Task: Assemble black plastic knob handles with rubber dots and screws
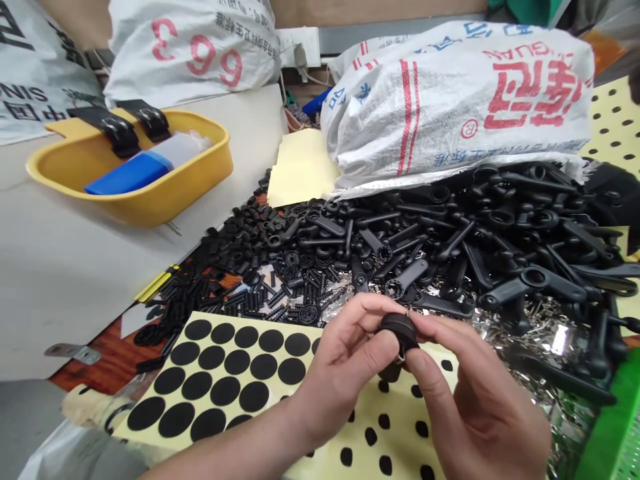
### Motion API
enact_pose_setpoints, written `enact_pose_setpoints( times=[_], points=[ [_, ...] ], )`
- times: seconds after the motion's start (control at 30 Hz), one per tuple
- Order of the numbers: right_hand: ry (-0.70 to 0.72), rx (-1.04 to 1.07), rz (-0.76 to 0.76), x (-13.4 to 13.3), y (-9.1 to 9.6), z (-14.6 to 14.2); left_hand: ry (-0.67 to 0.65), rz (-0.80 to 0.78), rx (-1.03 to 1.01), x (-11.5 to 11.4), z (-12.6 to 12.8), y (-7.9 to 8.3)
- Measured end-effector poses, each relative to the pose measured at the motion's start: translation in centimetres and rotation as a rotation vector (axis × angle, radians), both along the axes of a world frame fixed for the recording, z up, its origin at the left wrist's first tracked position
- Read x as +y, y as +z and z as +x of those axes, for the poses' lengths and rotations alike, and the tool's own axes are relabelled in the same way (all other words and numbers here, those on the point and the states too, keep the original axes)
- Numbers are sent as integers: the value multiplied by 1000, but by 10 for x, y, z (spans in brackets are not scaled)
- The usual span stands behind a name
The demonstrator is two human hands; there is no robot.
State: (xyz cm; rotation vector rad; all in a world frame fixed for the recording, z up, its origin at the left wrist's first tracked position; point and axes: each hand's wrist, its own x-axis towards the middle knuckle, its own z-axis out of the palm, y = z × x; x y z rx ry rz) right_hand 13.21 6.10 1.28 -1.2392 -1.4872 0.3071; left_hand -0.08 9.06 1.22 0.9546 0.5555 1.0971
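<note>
Pale workbench point(75, 287) carrying white woven sack point(450, 113), slumping behind matte black plastic handles point(500, 253) heaped beyond fingers. Left hand point(343, 360) and right hand point(475, 393) pinching round black plastic knob point(397, 331) between curled fingertips. Sheet of black adhesive dots point(215, 373) lying just below left fingers; green plastic crate point(615, 427) sitting right of right fingers.

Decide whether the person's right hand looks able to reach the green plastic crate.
Probably yes: the right hand is near the green plastic crate, with only low silver metal parts between them.
</note>
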Motion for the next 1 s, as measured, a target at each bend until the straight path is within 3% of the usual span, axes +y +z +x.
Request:
enact_pose_setpoints(
  times=[0.17, 0.33, 0.47, 0.63, 0.8, 1.0],
  points=[
    [-27, -74, 59, -1, 3, -3, -8, -46, -39, 0, 3, 1],
    [-84, -27, -23, -4, 9, -7, -36, -143, -120, 3, 4, 2],
    [-113, 136, -133, -2, 11, -7, -90, -212, -143, 7, 4, 2],
    [-31, 539, -469, 3, 15, 0, -147, -193, -71, 4, 8, -3],
    [-98, 697, -545, 4, 18, -3, -78, -146, 34, 0, 11, -5],
    [139, 632, -612, 13, 5, 9, 3, -178, 80, 4, 5, -3]
  ],
)
